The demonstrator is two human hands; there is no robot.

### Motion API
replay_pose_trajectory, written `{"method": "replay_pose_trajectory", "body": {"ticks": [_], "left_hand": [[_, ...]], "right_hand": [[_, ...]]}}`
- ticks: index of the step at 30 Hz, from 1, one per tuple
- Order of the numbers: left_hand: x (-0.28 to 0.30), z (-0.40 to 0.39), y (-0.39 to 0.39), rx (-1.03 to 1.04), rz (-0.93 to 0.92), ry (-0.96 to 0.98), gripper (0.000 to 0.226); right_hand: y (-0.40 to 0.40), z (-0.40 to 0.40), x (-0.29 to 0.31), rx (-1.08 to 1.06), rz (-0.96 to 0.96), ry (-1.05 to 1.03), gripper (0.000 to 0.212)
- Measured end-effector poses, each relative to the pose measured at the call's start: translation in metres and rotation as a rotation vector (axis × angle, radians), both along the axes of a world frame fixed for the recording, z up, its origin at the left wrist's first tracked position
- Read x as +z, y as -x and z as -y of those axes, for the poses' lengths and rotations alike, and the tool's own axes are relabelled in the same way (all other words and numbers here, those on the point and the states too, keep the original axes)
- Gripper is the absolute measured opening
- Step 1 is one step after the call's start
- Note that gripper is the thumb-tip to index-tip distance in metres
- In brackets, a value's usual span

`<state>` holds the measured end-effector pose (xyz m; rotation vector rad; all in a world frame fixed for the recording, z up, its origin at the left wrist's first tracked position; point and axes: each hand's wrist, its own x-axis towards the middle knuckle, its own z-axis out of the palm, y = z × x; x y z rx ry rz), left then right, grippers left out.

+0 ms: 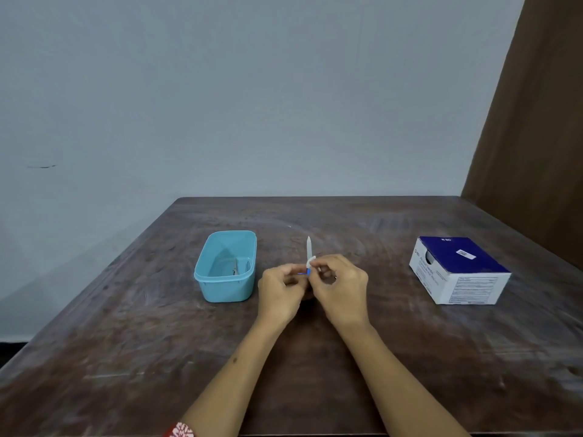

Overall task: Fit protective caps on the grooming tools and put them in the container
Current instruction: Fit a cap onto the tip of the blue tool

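Two hands' grips clamped on white capped tool (pixel 308 250), long axis upright, tip pointing up, left hand (pixel 279 290), right hand (pixel 342 287)

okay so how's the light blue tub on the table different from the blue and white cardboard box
The light blue tub is open on top, and small items lie inside it; the blue and white cardboard box has a dark blue top covering it, with a cutout at one edge. The tub is plain plastic with rounded corners; the box is square-edged, with printed labels. The tub sits beside the left hand; the box sits well off to the right hand's side. Both rest on the wooden table.
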<state>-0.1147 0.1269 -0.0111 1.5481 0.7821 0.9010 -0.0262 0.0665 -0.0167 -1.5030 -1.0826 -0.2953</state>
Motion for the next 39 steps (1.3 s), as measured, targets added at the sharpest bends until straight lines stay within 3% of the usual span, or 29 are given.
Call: {"method": "replay_pose_trajectory", "body": {"ticks": [5, 12, 19, 24, 30, 34, 39], "left_hand": [[0.0045, 0.0045, 0.0018, -0.129, -0.052, 0.082, 0.021], [0.0055, 0.0084, 0.0033, -0.093, -0.031, 0.03, 0.03], [0.0092, 0.009, 0.005, -0.219, -0.029, 0.096, 0.024], [0.0098, 0.0079, 0.0058, -0.15, 0.015, 0.079, 0.029], [0.0094, 0.0062, 0.0047, -0.161, -0.018, 0.113, 0.019], [0.0084, 0.0044, 0.0051, -0.119, -0.02, 0.057, 0.024], [0.0064, 0.0033, 0.0052, -0.105, -0.04, 0.038, 0.024]], "right_hand": [[-0.0034, 0.0002, 0.0008, -0.062, -0.069, -0.096, 0.017], [-0.0012, -0.0013, -0.0023, -0.054, -0.091, 0.015, 0.021], [-0.0025, 0.0026, 0.0031, -0.11, -0.122, -0.051, 0.022], [0.0022, 0.0042, 0.004, -0.039, -0.097, 0.028, 0.03], [-0.0028, 0.0035, 0.0047, -0.048, -0.195, -0.062, 0.029], [0.0004, 0.0059, 0.0043, -0.03, -0.138, 0.011, 0.038], [0.0012, 0.0047, 0.0039, -0.044, -0.128, 0.013, 0.029]]}}
